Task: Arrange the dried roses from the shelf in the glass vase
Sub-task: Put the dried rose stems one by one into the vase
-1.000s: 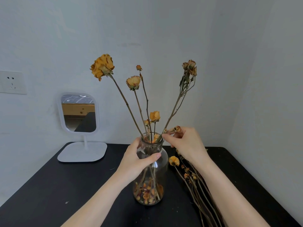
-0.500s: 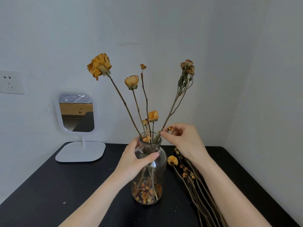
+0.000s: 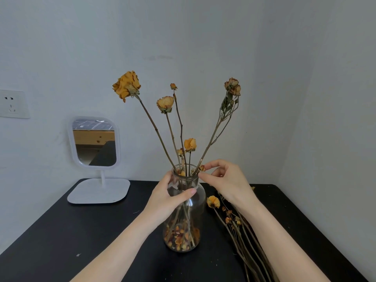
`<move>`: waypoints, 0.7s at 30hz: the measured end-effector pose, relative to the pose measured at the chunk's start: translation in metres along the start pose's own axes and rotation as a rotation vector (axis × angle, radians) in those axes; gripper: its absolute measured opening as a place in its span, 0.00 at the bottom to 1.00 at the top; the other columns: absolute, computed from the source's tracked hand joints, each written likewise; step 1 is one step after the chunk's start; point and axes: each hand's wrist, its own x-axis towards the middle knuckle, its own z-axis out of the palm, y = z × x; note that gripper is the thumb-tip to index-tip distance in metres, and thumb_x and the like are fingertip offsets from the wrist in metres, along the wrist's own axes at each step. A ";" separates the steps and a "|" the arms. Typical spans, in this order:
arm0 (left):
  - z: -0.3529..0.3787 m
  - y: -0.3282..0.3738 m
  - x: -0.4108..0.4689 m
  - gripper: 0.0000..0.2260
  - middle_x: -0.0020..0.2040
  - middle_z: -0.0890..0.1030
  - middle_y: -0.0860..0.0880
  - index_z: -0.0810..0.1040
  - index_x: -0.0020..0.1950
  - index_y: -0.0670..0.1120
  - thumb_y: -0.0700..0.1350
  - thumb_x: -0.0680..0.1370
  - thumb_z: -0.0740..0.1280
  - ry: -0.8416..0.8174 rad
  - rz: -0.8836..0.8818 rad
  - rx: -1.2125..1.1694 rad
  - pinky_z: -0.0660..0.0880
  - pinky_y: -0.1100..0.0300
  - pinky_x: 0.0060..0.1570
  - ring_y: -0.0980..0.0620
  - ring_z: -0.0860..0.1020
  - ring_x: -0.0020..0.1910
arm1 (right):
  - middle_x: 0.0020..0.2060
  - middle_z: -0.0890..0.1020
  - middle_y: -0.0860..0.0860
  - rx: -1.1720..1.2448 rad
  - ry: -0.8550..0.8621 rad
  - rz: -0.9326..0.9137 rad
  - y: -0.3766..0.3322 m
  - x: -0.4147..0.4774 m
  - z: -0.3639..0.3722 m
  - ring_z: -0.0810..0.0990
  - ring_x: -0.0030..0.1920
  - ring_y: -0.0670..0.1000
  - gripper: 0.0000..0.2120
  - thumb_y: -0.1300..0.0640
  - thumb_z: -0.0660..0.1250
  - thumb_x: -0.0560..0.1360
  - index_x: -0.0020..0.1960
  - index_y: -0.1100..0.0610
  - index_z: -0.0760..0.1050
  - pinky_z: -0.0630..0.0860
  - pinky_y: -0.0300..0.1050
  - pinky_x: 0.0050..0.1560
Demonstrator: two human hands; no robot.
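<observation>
A clear glass vase [image 3: 196,202] stands on the black table [image 3: 85,237], with dried petals at its bottom and several dried roses [image 3: 126,86] fanning out above its neck. My left hand [image 3: 168,197] wraps the vase's shoulder and neck from the left. At the rim's right side, my right hand [image 3: 225,181] pinches a small dried bud [image 3: 202,168] between thumb and forefinger. The bud's stem is hidden, so whether it runs into the vase I cannot tell.
A bundle of loose dried rose stems [image 3: 240,226] lies on the table right of the vase, under my right forearm. A white stand mirror [image 3: 95,143] sits at the back left. A wall socket [image 3: 12,103] is far left. Walls close the back and right.
My right hand has shifted slightly at the rim and now pinches the small bud lower and closer to the vase mouth. The left hand keeps its hold on the vase.
</observation>
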 end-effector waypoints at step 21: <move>0.099 -0.030 -0.088 0.04 0.29 0.74 0.57 0.71 0.42 0.57 0.52 0.75 0.66 -0.255 -0.047 0.432 0.70 0.62 0.36 0.59 0.71 0.30 | 0.32 0.80 0.48 -0.213 0.041 0.405 0.118 -0.054 -0.082 0.76 0.31 0.41 0.04 0.57 0.68 0.73 0.48 0.53 0.78 0.68 0.35 0.34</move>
